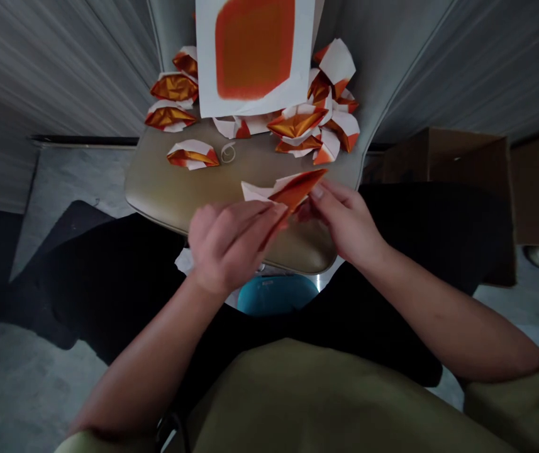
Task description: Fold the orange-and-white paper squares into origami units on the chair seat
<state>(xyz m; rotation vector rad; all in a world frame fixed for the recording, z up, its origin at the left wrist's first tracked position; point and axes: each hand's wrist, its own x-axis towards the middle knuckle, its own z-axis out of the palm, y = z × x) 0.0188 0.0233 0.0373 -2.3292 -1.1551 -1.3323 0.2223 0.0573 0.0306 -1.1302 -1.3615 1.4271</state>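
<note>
Both my hands hold a partly folded orange-and-white paper piece (292, 189) just above the front of a tan chair seat (165, 189). My left hand (229, 242) pinches its lower left end with fingers closed. My right hand (344, 217) grips its right side, thumb on the orange flap. Behind them lie several finished orange-and-white folded paper pieces (297, 123), some on the left (175, 88), one alone (192, 155).
A flat white sheet with an orange square (255, 53) leans against the chair back. A small curl of paper (227, 151) lies on the seat. A brown cardboard box (467, 163) stands on the right. A teal object (276, 294) shows below the seat.
</note>
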